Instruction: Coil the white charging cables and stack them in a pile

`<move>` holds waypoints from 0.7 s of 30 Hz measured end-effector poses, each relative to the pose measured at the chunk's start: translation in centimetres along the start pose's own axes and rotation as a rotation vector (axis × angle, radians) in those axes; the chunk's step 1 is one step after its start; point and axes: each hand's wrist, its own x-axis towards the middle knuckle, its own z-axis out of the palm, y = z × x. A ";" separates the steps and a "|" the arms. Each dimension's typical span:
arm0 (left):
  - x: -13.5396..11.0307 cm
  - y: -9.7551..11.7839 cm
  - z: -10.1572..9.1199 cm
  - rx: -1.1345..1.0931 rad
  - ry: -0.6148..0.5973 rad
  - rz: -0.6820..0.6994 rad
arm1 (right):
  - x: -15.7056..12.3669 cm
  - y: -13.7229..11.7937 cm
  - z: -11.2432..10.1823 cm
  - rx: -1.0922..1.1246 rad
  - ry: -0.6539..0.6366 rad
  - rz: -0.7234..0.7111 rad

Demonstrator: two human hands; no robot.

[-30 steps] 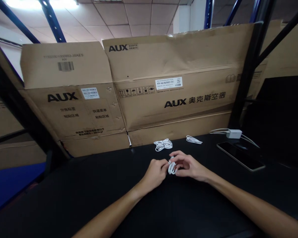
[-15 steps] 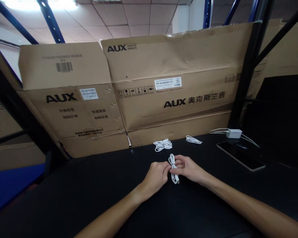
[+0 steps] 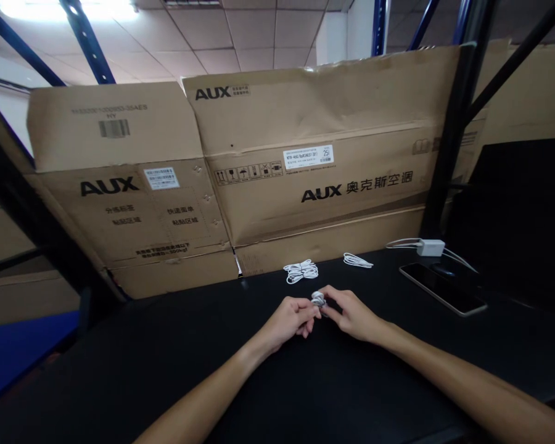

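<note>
Between my two hands is a coiled white cable (image 3: pixel 318 298), seen nearly end-on above the black table (image 3: pixel 277 394). My right hand (image 3: pixel 353 313) grips the coil from the right, thumb and fingers closed around it. From the left, my left hand (image 3: pixel 290 320) pinches at the near side of the bundle; the exact part between its fingertips is too small to make out. Just behind the hands lies a tied bundle of white cable (image 3: pixel 301 271). To its right rests a smaller looped white cable (image 3: pixel 357 261).
A smartphone (image 3: pixel 444 290) lies on the right, with a dark mouse-like object (image 3: pixel 443 270) beside it. Behind them sits a white power adapter (image 3: pixel 430 248) with thin cords. Cardboard panels (image 3: pixel 259 209) stand along the back edge, between dark metal posts (image 3: pixel 453 142).
The coiled cable has turned from lengthwise to nearly end-on in my hands. My left fingers have shifted their pinch, and the camera view has moved slightly.
</note>
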 end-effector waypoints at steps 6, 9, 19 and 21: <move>-0.9 -0.6 0.2 0.989 0.175 0.440 | 0.1 1.4 1.0 0.098 0.044 0.259; -1.1 -1.1 0.7 1.284 0.174 0.568 | 0.0 1.7 1.1 0.019 0.012 0.252; -1.0 -0.5 0.0 1.204 0.313 0.532 | -0.4 1.0 -0.4 -0.103 -0.237 0.084; -0.9 -0.7 0.0 1.159 0.230 0.532 | -0.3 1.1 -0.6 -0.122 -0.231 0.058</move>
